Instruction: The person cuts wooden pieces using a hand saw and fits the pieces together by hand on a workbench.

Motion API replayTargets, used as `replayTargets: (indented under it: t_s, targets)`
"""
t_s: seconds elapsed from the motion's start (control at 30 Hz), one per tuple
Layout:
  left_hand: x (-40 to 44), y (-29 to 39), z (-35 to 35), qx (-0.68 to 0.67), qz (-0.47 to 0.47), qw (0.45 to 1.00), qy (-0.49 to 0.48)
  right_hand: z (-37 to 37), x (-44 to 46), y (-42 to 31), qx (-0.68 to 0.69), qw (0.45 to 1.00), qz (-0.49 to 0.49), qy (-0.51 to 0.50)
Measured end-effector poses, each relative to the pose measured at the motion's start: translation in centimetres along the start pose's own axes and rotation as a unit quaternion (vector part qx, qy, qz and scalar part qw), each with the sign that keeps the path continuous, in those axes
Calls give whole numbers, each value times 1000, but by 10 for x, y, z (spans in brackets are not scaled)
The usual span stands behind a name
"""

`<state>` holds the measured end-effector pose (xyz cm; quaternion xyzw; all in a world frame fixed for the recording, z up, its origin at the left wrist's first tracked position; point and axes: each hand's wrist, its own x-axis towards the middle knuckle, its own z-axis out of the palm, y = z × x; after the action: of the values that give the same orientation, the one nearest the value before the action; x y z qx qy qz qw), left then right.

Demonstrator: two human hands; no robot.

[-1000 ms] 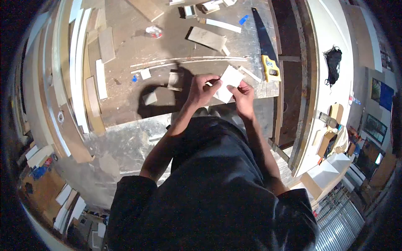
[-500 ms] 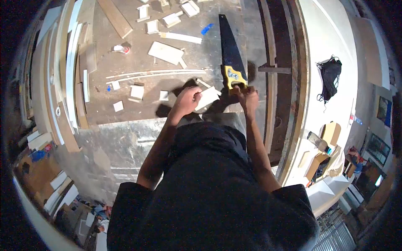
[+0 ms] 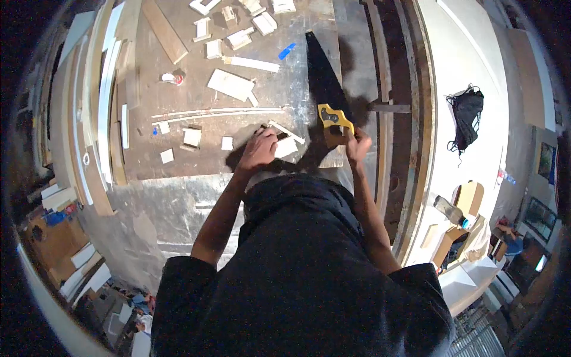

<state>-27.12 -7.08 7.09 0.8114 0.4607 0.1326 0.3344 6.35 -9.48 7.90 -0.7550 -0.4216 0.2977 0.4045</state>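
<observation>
My right hand (image 3: pixel 358 147) grips the rear edge of a handsaw's yellow handle (image 3: pixel 331 116), at the right side of the work table. The handsaw's dark blade (image 3: pixel 324 70) points away from me, and its broad end casts a shadow on the board. My left hand (image 3: pixel 259 149) is low over the table's near edge, its fingers curled downward. Beside its fingertips are a pale wood piece (image 3: pixel 286 147) and a thin wood strip (image 3: pixel 286 131). What lies under the fingers is hidden.
Several small wood blocks (image 3: pixel 239 39) and a flat wood board (image 3: pixel 231 85) lie farther back on the table. Long thin strips (image 3: pixel 220 113) lie crosswise. Boards line the left side. At right, a white surface holds a black mask-like cloth (image 3: pixel 467 118) and a bottle (image 3: pixel 450 210).
My right hand has moved right, swinging the saw handle with it. The left hand's fingers have lowered toward the wood beside them. My view has shifted slightly.
</observation>
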Motion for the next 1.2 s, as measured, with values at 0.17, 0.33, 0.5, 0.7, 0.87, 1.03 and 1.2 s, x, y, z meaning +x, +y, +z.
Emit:
replayTargets:
  t_s: [0.17, 0.33, 0.5, 0.7, 0.87, 1.03, 1.2]
  targets:
    - [17, 32, -16, -80, -55, 995, -34, -49, -10, 1, 82, 996, -7, 23]
    - [89, 71, 17, -60, 28, 998, -2, -117, -22, -3, 151, 984, -21, 92]
    - [132, 77, 64, -163, -86, 981, -54, -161, -17, 7, 90, 971, -26, 219]
    - [125, 72, 112, -187, -202, 954, 122, -180, -15, 48, 51, 968, 46, 243]
    - [123, 89, 125, -125, -199, 962, 142, -181, -19, 67, 70, 967, 107, 220]
    - [126, 102, 124, -123, -191, 961, 157, -165, -22, 60, 184, 953, 135, 198]
    - [140, 140, 84, -105, -246, 962, 47, -136, -10, 67, 186, 971, 73, 132]
